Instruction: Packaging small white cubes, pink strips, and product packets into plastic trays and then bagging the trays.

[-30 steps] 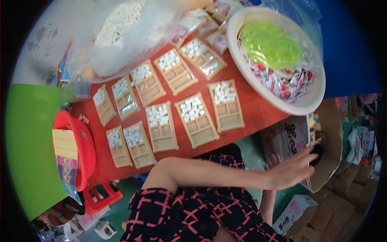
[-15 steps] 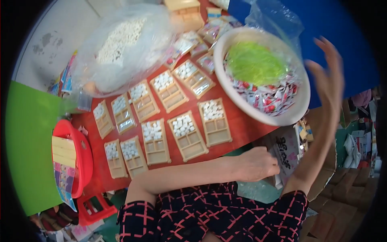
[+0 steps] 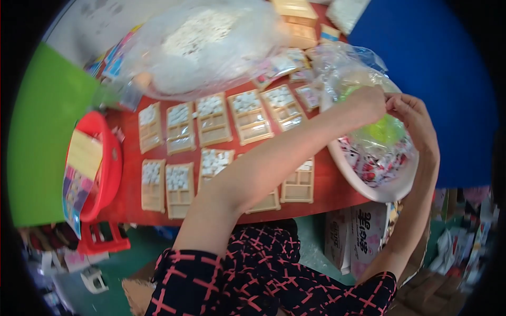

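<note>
My left hand and my right hand meet above the white basin at the right of the table. Their fingers are pinched close together on a clear plastic bag, which spreads over the basin's far part. Something bright green shows through the clear plastic. Under it lie many small red-and-white sachets. Left of the basin, two rows of small wooden trays hold white pieces in their far compartments. My left forearm hides part of the near row.
A large clear bag of white pieces lies at the back of the red table. Wooden trays are stacked beyond it. A red basket with a printed card stands left, a carton below the right edge.
Both hands have come together over the basin: the left moved up and right from near my body, the right moved in from the basin's right side. The clear bag now covers more of the basin.
</note>
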The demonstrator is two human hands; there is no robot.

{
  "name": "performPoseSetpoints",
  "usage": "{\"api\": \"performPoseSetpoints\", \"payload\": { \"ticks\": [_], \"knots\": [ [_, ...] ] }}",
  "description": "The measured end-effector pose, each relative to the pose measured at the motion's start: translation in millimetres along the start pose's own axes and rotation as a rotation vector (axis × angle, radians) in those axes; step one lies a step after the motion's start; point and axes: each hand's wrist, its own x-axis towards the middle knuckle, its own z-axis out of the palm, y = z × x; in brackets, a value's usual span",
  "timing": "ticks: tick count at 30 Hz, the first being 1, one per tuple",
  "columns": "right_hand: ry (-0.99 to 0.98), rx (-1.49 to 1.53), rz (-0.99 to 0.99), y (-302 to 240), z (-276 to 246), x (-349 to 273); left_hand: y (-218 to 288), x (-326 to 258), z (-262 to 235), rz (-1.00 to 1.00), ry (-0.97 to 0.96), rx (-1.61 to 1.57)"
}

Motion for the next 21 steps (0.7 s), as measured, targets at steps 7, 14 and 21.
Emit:
{"api": "performPoseSetpoints", "payload": {
  "ticks": [7, 14, 21],
  "knots": [
    [0.245, -1.977, -0.068, 108.9, -64.7, 50.4, 15.9, -22.1, -3.3, 0.076, -0.572, 0.635],
    [0.125, -0.841, 0.058, 111.0, -53.9, 71.5, 48.6, -13.9, 14.5, 0.417, -0.503, 0.866],
    [-0.075, -1.267, -0.125, 56.5, 15.9, 68.8, 20.9, -41.1, 4.8, 0.243, -0.398, 0.526]
  ]
}}
